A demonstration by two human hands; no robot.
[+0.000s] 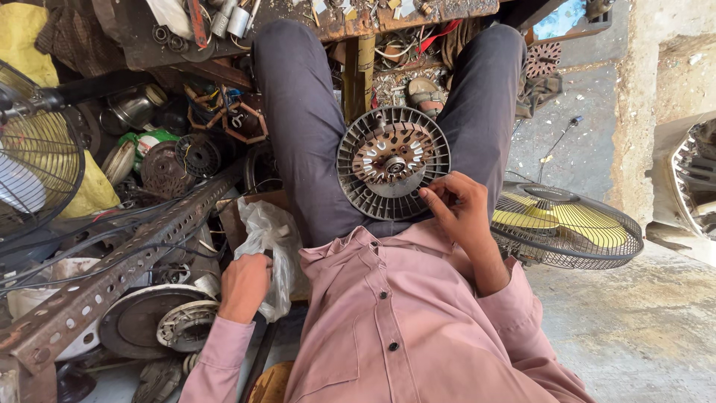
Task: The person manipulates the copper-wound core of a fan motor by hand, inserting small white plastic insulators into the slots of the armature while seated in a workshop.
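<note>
Basically, lap: round grey fan motor housing [393,162] rested between the thighs, propped so its open face looked up.
Right hand [459,209]: fingertips pinched its lower rim, steadying it.
Left hand [245,287]: fingers closed on clear plastic bag [270,246], beside perforated steel angle [127,261].

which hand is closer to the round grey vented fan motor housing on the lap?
Right. The right hand has its fingers on the lower right rim of the fan motor housing. The left hand is well off to the lower left, gripping a clear plastic bag.
</note>
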